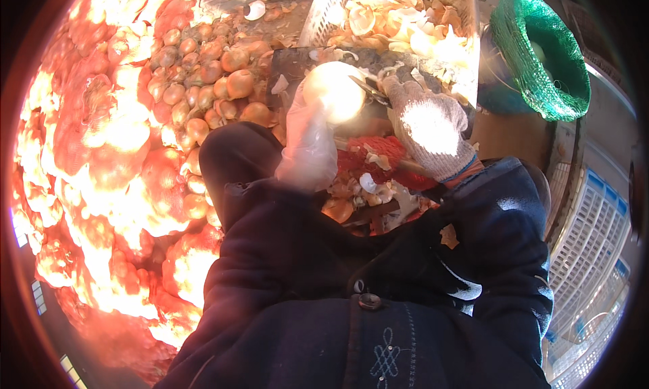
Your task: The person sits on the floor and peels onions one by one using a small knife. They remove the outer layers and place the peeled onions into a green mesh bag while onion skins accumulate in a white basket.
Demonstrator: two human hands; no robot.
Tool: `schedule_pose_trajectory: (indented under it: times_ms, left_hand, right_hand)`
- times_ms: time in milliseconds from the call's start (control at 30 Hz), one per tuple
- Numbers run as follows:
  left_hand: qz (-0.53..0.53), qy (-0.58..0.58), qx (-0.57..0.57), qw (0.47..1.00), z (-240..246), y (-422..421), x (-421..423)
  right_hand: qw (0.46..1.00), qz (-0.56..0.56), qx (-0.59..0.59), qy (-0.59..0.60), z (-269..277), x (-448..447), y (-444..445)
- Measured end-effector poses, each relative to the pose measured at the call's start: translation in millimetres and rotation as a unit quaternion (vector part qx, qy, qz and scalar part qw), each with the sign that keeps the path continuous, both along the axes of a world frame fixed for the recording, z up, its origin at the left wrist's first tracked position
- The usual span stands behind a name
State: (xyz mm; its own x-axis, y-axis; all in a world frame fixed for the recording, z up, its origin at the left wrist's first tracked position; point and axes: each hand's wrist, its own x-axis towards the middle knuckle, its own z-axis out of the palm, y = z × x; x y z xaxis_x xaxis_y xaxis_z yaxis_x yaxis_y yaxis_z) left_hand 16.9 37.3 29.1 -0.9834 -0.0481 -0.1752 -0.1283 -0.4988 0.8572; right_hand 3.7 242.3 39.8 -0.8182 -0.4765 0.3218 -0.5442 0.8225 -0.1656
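My left hand (308, 150), in a thin pale glove, is closed around a large onion (334, 92) that glares white in the sun. Gripped in my right hand (431, 118), which wears a knitted work glove, is a small knife (376, 93). Its blade reaches the onion's right side; whether it cuts in I cannot tell. Both hands are above a dark board (286, 67) strewn with bits of onion skin. Below them, between my knees, lie red netting (377, 153) and an unpeeled onion (337, 209) among skins.
Loose brown onions (208, 85) are heaped at left, beside sunlit red mesh sacks (116, 150). Ahead stands a white plastic crate (474, 39) full of onion skins. At right are a green mesh bag (512, 44) with pale round things inside and white plastic crates (588, 237).
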Motion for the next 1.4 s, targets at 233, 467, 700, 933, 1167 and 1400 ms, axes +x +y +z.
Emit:
schedule_pose_trajectory:
  times_ms: [233, 467, 700, 933, 1167, 1400]
  left_hand:
    - [0.015, 0.22, -0.42, 0.88, -53.0, -6.5, -22.7]
    - [-0.078, 0.176, -0.33, 0.924, -27.8, 0.7, -16.9]
    - [-0.028, 0.177, -0.457, 0.871, -34.4, 4.6, -12.6]
    - [-0.07, 0.279, -0.623, 0.727, -7.8, 0.9, -9.1]
    - [-0.088, 0.05, -0.3, 0.948, -14.8, 1.2, 3.2]
    - [-0.129, 0.053, -0.273, 0.952, -22.6, -10.4, -3.5]
  right_hand:
    - [0.969, -0.072, 0.066, -0.228, 0.5, -5.4, -9.1]
    - [0.975, -0.071, 0.082, -0.194, -2.5, 2.0, -7.2]
    - [0.986, -0.031, -0.028, -0.161, -18.6, -8.0, 0.5]
    - [0.823, 0.005, -0.142, -0.55, 12.5, -40.3, 22.6]
    - [0.927, -0.015, -0.052, -0.371, 5.9, -6.3, 3.6]
    - [0.94, -0.08, 0.004, -0.333, -9.2, 0.4, -7.8]
